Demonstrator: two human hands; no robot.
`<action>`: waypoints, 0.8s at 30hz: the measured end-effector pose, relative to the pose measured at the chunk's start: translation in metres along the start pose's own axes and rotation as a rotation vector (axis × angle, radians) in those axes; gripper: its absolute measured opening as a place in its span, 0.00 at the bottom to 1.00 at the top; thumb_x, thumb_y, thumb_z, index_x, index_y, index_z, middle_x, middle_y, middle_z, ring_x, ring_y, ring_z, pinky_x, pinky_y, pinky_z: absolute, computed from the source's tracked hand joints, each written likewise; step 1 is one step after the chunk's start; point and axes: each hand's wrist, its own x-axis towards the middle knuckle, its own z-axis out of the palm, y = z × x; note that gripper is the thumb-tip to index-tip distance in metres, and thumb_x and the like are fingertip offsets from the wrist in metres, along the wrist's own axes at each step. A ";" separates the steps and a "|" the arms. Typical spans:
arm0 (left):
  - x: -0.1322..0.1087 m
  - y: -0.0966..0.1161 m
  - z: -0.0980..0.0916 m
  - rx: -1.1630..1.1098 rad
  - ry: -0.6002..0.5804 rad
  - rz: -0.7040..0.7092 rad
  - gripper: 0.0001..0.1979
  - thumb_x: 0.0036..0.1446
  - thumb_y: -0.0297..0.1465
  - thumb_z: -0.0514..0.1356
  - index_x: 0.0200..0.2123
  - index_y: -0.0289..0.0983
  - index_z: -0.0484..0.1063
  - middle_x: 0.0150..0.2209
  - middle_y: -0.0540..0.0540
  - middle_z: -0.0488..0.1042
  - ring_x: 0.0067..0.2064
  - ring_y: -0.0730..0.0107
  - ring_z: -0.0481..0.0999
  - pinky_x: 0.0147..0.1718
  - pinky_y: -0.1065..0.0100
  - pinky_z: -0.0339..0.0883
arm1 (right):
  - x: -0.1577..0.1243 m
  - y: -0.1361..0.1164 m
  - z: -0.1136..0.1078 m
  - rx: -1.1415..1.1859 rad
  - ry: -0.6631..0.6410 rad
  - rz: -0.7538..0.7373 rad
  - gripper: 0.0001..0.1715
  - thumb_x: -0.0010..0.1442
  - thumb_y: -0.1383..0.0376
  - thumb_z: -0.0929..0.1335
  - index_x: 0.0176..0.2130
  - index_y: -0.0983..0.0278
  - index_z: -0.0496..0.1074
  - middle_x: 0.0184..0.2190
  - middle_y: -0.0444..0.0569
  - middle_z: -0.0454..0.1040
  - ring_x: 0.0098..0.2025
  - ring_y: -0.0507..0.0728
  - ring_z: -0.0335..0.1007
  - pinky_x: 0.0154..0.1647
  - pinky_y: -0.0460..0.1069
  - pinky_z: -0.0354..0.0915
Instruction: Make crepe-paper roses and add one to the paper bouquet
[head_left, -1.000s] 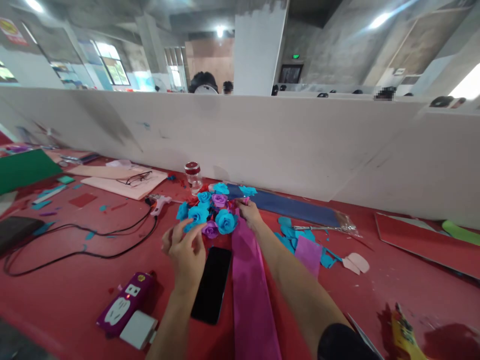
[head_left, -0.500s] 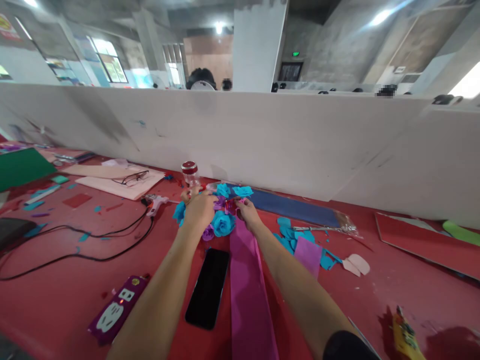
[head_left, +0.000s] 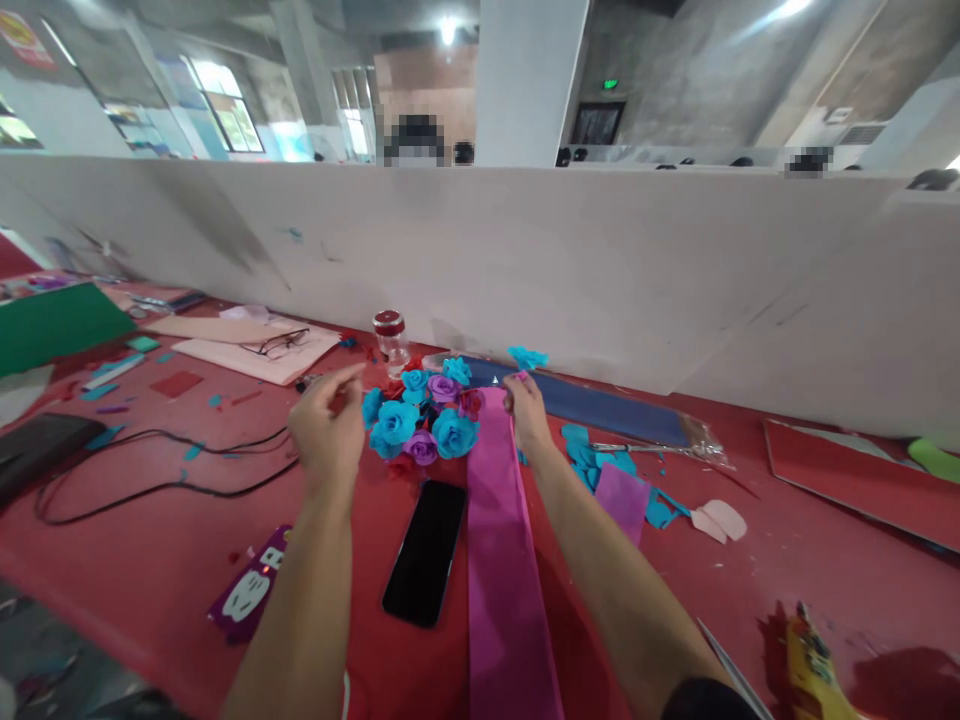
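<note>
Containers first: small clear jar (head_left: 392, 345) w/ red lid stands upright at 11 o'clock of the paper-rose cluster (head_left: 420, 420), just beside it; contents can't tell. Clear plastic sleeve (head_left: 697, 448) lies flat at 2 o'clock of the roses, dark blue sheet (head_left: 592, 405) inside, film crinkled at its far right end. Roses are rolled spiral blooms, matte, teal + purple w/ red bits underneath, bunched touching each other on the red tabletop (head_left: 750, 590). R hand (head_left: 529, 415) pinches the far end of a long magenta paper strip (head_left: 499, 540), thumb + fingers pressed together on its right corner. Strip is flat and straight-edged, starts at 3 o'clock of the roses and runs toward 6 o'clock to the frame bottom. L hand (head_left: 326, 425) is raised at 9 o'clock of the roses, near but apart, fingers half-curled, thumb close to forefinger; can't tell if anything sits between them. Glossy black phone (head_left: 425, 550), screen dark, lies flat between the forearms, just beside the strip's left edge. Teal scraps (head_left: 592, 465) at 4 o'clock of R hand.
</note>
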 end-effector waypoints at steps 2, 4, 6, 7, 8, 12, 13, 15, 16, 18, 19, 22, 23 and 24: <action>-0.030 -0.004 -0.010 -0.121 0.126 -0.127 0.13 0.55 0.32 0.56 0.42 0.37 0.76 0.40 0.45 0.78 0.41 0.66 0.76 0.42 0.65 0.68 | -0.011 -0.017 0.004 0.010 -0.015 -0.056 0.14 0.54 0.54 0.64 0.28 0.62 0.65 0.25 0.40 0.65 0.23 0.48 0.57 0.25 0.44 0.56; -0.066 -0.007 -0.013 -0.179 0.067 -0.233 0.12 0.55 0.34 0.58 0.40 0.37 0.76 0.38 0.45 0.78 0.38 0.66 0.76 0.40 0.66 0.69 | -0.026 -0.032 0.012 -0.062 -0.075 -0.186 0.17 0.58 0.52 0.62 0.29 0.62 0.68 0.30 0.43 0.68 0.31 0.50 0.63 0.32 0.45 0.60; -0.099 -0.007 -0.011 -0.202 -0.099 -0.290 0.11 0.54 0.34 0.58 0.39 0.39 0.77 0.38 0.46 0.78 0.38 0.67 0.76 0.40 0.66 0.68 | -0.039 -0.042 0.023 -0.239 -0.152 -0.333 0.18 0.61 0.53 0.61 0.31 0.62 0.71 0.31 0.44 0.68 0.34 0.51 0.64 0.35 0.46 0.61; -0.112 -0.006 -0.009 -0.216 -0.179 -0.319 0.10 0.54 0.33 0.58 0.38 0.39 0.77 0.38 0.46 0.78 0.38 0.67 0.75 0.39 0.67 0.68 | -0.044 -0.044 0.028 -0.338 -0.197 -0.379 0.19 0.62 0.54 0.61 0.32 0.62 0.72 0.29 0.44 0.69 0.32 0.52 0.64 0.34 0.46 0.60; -0.122 -0.004 -0.008 -0.236 -0.222 -0.355 0.10 0.55 0.33 0.58 0.39 0.39 0.76 0.37 0.46 0.78 0.37 0.67 0.75 0.38 0.67 0.67 | -0.047 -0.044 0.034 -0.435 -0.237 -0.400 0.19 0.62 0.54 0.60 0.31 0.63 0.73 0.27 0.44 0.68 0.30 0.52 0.64 0.32 0.46 0.60; -0.133 0.005 -0.009 -0.237 -0.248 -0.361 0.10 0.56 0.32 0.57 0.37 0.39 0.77 0.38 0.46 0.76 0.37 0.68 0.74 0.37 0.67 0.66 | -0.045 -0.030 0.052 -0.811 -0.284 -0.484 0.17 0.63 0.59 0.60 0.32 0.65 0.73 0.26 0.46 0.73 0.30 0.55 0.68 0.32 0.47 0.61; -0.132 0.007 -0.012 -0.233 -0.251 -0.339 0.09 0.56 0.31 0.56 0.36 0.40 0.77 0.38 0.46 0.76 0.37 0.68 0.74 0.37 0.67 0.65 | -0.043 -0.025 0.055 -0.870 -0.275 -0.511 0.15 0.63 0.61 0.61 0.33 0.65 0.73 0.29 0.48 0.75 0.33 0.56 0.70 0.35 0.47 0.62; -0.132 0.009 -0.018 -0.234 -0.270 -0.316 0.09 0.56 0.31 0.56 0.35 0.40 0.77 0.37 0.46 0.76 0.38 0.68 0.74 0.37 0.68 0.65 | -0.037 -0.016 0.061 -0.934 -0.272 -0.543 0.10 0.61 0.64 0.63 0.35 0.65 0.74 0.35 0.51 0.76 0.39 0.58 0.71 0.40 0.48 0.62; -0.134 0.010 -0.021 -0.236 -0.285 -0.317 0.09 0.56 0.31 0.56 0.34 0.40 0.77 0.37 0.46 0.76 0.37 0.68 0.74 0.36 0.68 0.65 | -0.035 -0.013 0.063 -0.953 -0.276 -0.546 0.09 0.59 0.65 0.65 0.35 0.65 0.74 0.36 0.53 0.76 0.41 0.59 0.71 0.42 0.49 0.61; -0.142 0.009 -0.027 -0.236 -0.314 -0.337 0.09 0.55 0.31 0.56 0.33 0.40 0.77 0.36 0.46 0.76 0.35 0.69 0.73 0.33 0.69 0.65 | -0.031 -0.007 0.066 -1.006 -0.280 -0.545 0.06 0.56 0.67 0.67 0.34 0.65 0.75 0.36 0.55 0.77 0.42 0.62 0.70 0.44 0.51 0.61; -0.147 0.008 -0.029 -0.234 -0.327 -0.348 0.09 0.55 0.31 0.56 0.32 0.40 0.77 0.35 0.46 0.76 0.33 0.69 0.73 0.32 0.69 0.64 | -0.029 -0.004 0.067 -1.031 -0.282 -0.541 0.06 0.55 0.67 0.67 0.33 0.65 0.75 0.34 0.55 0.77 0.42 0.62 0.70 0.43 0.51 0.61; -0.158 0.004 -0.035 -0.232 -0.350 -0.371 0.09 0.55 0.32 0.56 0.32 0.40 0.78 0.35 0.46 0.76 0.33 0.68 0.73 0.31 0.69 0.64 | -0.027 0.003 0.068 -1.079 -0.277 -0.523 0.08 0.52 0.67 0.69 0.35 0.64 0.75 0.31 0.52 0.77 0.40 0.62 0.69 0.41 0.51 0.61; -0.159 0.002 -0.037 -0.231 -0.353 -0.377 0.09 0.55 0.32 0.56 0.32 0.40 0.78 0.35 0.46 0.76 0.34 0.67 0.73 0.32 0.68 0.64 | -0.027 0.004 0.068 -1.087 -0.263 -0.514 0.10 0.52 0.66 0.69 0.37 0.63 0.75 0.31 0.51 0.77 0.39 0.61 0.68 0.40 0.51 0.61; -0.159 0.001 -0.039 -0.230 -0.354 -0.386 0.09 0.55 0.32 0.56 0.32 0.40 0.78 0.36 0.46 0.76 0.35 0.67 0.73 0.32 0.68 0.65 | -0.027 0.005 0.067 -1.093 -0.247 -0.505 0.11 0.52 0.66 0.68 0.39 0.62 0.75 0.31 0.50 0.77 0.38 0.60 0.68 0.40 0.51 0.61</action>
